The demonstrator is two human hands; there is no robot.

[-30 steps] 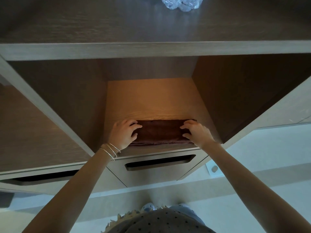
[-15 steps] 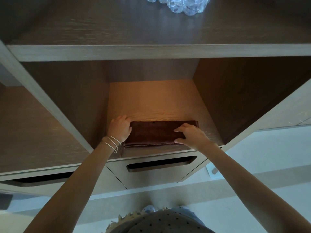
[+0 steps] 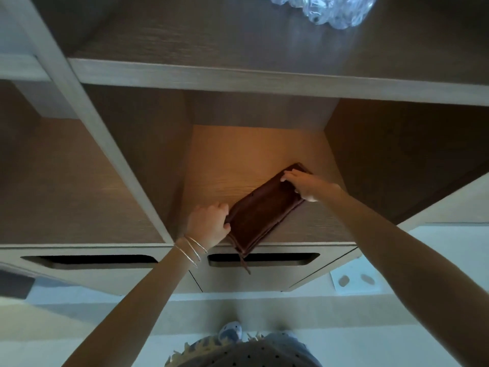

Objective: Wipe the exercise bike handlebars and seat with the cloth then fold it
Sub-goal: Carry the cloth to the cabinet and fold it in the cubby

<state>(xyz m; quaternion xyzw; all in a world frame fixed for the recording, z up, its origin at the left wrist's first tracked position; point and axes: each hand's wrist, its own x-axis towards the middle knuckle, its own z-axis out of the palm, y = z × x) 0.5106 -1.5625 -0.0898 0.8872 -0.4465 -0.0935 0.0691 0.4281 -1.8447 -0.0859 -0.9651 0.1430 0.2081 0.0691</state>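
A folded dark brown cloth (image 3: 262, 210) lies slanted on the lit floor of a shelf compartment (image 3: 230, 160), its near corner hanging over the front edge. My left hand (image 3: 209, 223) grips the cloth's near left end with curled fingers. My right hand (image 3: 307, 185) holds the far right end, fingers over the top and thumb at the side. No exercise bike is in view.
The wooden shelving unit (image 3: 238, 78) has dividers left and right of the compartment. Below it sit drawers with slot handles (image 3: 262, 259). A clear crinkled plastic thing (image 3: 333, 9) rests on the top surface. A wall socket (image 3: 354, 280) is low on the right.
The cloth has turned from lying straight along the shelf front to a diagonal, right end pushed deeper in, left end pulled toward the edge. The camera has shifted left.
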